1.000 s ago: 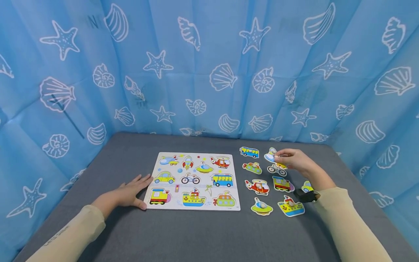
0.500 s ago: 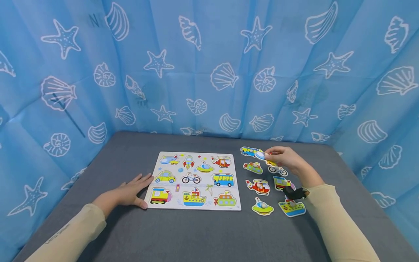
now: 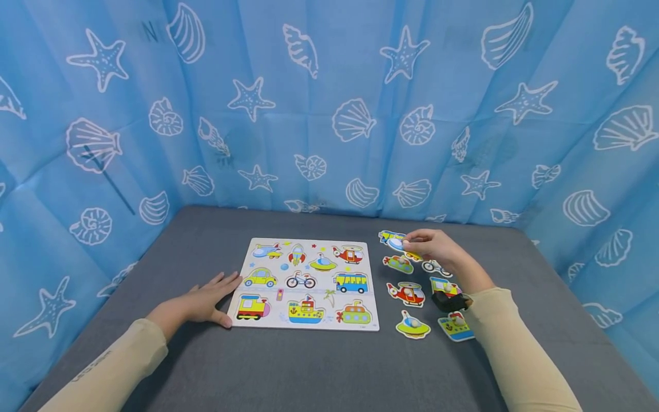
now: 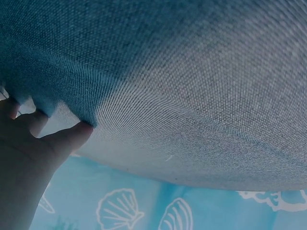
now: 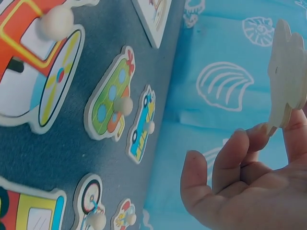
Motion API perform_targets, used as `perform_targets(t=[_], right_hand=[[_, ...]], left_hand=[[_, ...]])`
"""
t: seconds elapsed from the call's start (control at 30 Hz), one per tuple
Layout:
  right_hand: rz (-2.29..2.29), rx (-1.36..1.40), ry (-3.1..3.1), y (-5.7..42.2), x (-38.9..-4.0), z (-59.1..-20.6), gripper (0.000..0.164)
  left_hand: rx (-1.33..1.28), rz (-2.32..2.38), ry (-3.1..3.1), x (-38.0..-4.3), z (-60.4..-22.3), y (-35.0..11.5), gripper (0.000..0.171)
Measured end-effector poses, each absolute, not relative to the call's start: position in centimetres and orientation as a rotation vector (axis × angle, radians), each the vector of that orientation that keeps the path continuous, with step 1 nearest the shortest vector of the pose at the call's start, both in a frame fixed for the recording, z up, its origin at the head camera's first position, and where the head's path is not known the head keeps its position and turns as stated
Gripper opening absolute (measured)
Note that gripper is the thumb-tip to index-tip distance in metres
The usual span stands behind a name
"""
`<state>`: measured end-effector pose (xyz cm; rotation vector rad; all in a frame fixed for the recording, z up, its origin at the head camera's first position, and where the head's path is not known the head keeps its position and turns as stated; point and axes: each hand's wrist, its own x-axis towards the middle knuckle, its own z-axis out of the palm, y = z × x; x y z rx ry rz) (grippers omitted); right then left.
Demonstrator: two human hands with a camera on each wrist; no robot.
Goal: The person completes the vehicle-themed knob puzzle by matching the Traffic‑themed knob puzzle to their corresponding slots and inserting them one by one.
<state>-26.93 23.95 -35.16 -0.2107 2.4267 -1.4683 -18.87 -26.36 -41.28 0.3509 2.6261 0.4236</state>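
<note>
My right hand (image 3: 436, 250) pinches an airplane puzzle piece (image 3: 396, 244), held over the bus piece (image 3: 388, 235) at the back of the table. In the right wrist view the airplane piece (image 5: 287, 72) shows its plain wooden back, tilted upright between the fingers. My left hand (image 3: 207, 299) lies with spread, straight fingers at the left edge of the white puzzle board (image 3: 360, 265), thumb at its front left corner. The board carries printed vehicles. In the left wrist view the left hand (image 4: 33, 139) touches the grey cloth; the board is mostly hidden there.
Right of the board lie knobbed pieces: a submarine (image 3: 399, 264), helicopter (image 3: 407, 293), flying saucer (image 3: 412, 325), bicycle (image 3: 436, 268), train (image 3: 445, 286) and ship (image 3: 456, 328). The right forearm partly covers the ship. A blue shell-patterned curtain (image 3: 329, 143) surrounds the table.
My right hand has moved left with the airplane piece, from above the bicycle piece to over the bus piece. The sleeve now hides the car piece. My left hand stays put.
</note>
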Motion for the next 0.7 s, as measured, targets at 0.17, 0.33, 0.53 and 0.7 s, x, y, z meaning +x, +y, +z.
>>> perform_targets(t=[0.17,0.33,0.53,0.7], right_hand=[[-1.482,-0.208,2.425,23.2,-27.0,-35.1,0.033],[-1.484,-0.215,2.418,22.5,-27.2,-34.9,0.036],[-1.465,-0.185,2.433,21.5,-27.5,-34.9,0.039],[-1.454,-0.194,2.438,20.7,-27.8,-35.0,0.039]], left_hand=[[0.347,0.427,2.617,-18.8,-41.2,-26.3,0.111],[0.35,0.431,2.614,-18.7,-41.0,-26.3,0.111],[0.352,0.433,2.619,-18.7,-41.0,-26.2,0.11],[0.352,0.43,2.624,-18.7,-41.0,-26.2,0.11]])
